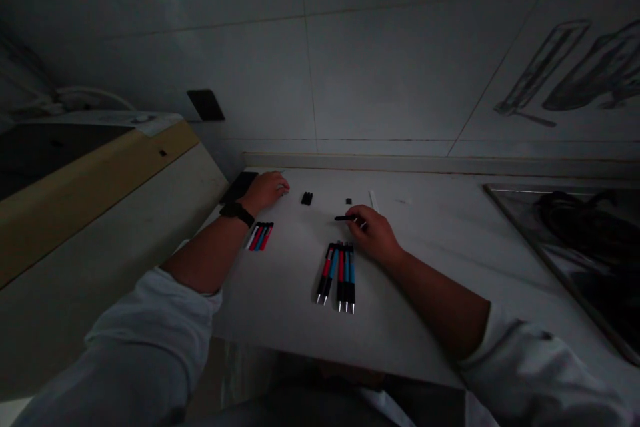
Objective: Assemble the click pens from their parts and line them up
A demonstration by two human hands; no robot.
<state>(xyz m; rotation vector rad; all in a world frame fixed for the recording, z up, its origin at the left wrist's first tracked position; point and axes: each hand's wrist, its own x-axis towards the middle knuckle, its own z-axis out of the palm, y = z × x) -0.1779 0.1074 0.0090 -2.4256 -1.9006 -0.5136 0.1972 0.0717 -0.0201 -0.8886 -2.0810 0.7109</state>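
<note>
My right hand (373,230) pinches a short black pen part (344,218) that points left, just above the table. Below it lies a row of click pens (340,275) in red, blue and black, silver tips toward me. Farther back and to the left, my left hand (266,192) has its fingers curled together near the tabletop; what is between them is too small and dark to make out. Several short red, blue and white pen pieces (260,236) with dark ends lie beside my left wrist. A small cluster of black pieces (307,199) sits between my hands.
On the white table (290,307) are a small dark square piece (349,201) and a white strip (373,199). A dark flat object (240,187) lies behind my left wrist. A bulky appliance (125,213) stands left; a metal-rimmed recess (550,260) holds dark coils at right.
</note>
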